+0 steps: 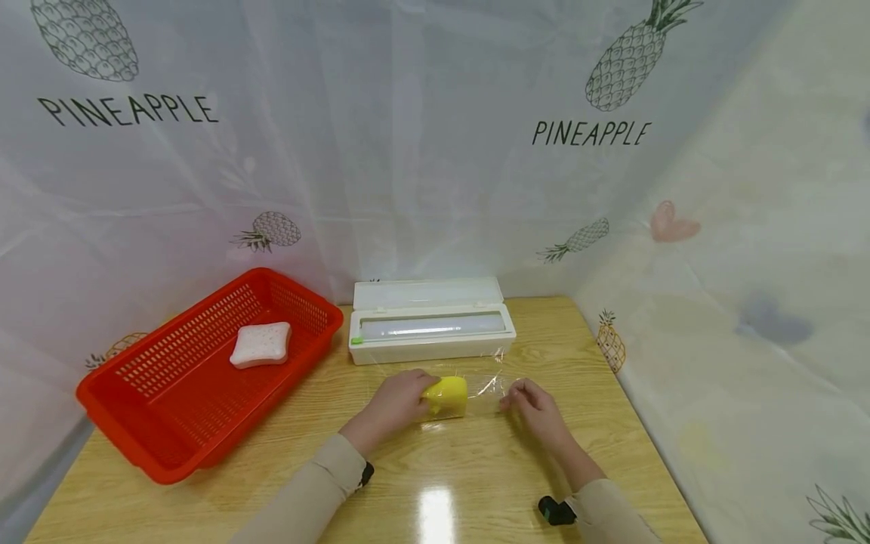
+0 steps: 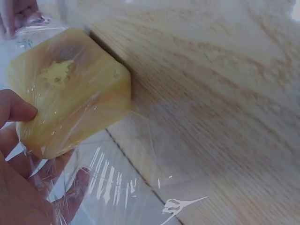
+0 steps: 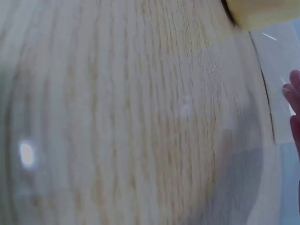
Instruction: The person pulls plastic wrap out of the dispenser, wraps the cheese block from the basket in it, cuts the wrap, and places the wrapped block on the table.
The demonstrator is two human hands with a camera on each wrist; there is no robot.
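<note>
My left hand (image 1: 401, 397) grips a yellow sponge-like block (image 1: 448, 394) just above the table. In the left wrist view the thumb presses on the near side of the yellow block (image 2: 89, 98), which has clear cling film (image 2: 112, 178) over it. The film (image 1: 485, 385) stretches from the block towards my right hand (image 1: 537, 412), whose thumb and fingers pinch its edge. Only part of the right hand (image 3: 294, 93) shows at the edge of the right wrist view. Behind both hands stands a white cling film dispenser (image 1: 428, 351), its lid raised and a roll inside.
A red plastic basket (image 1: 197, 453) stands at the left with a white speckled sponge (image 1: 261, 344) in it. Wood-grain table (image 1: 489, 483) lies beneath the hands. Pineapple-print cloth (image 1: 421, 189) hangs behind and to the right.
</note>
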